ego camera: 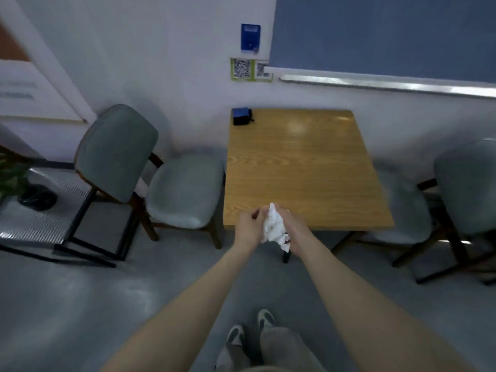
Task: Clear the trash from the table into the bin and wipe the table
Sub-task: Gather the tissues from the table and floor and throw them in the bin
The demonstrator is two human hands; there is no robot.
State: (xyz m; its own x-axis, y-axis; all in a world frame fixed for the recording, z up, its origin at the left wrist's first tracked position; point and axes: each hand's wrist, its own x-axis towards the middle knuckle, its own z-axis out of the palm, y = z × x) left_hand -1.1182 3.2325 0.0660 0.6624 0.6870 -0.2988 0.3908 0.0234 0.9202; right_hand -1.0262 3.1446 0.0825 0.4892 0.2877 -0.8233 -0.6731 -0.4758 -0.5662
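A crumpled white tissue (275,229) hangs between my two hands, just in front of the near edge of the wooden table (306,167). My right hand (294,232) grips the tissue along its right side. My left hand (249,225) is at the tissue's left side with curled fingers that touch its top. The tabletop is bare wood except for a small dark blue box (242,116) at its far left corner. No bin is in view.
A grey-green chair (185,189) stands at the table's left side, with another chair (115,151) further left. Two more chairs (467,183) stand to the right. The table's far edge meets the wall. Grey floor lies around my feet (252,328).
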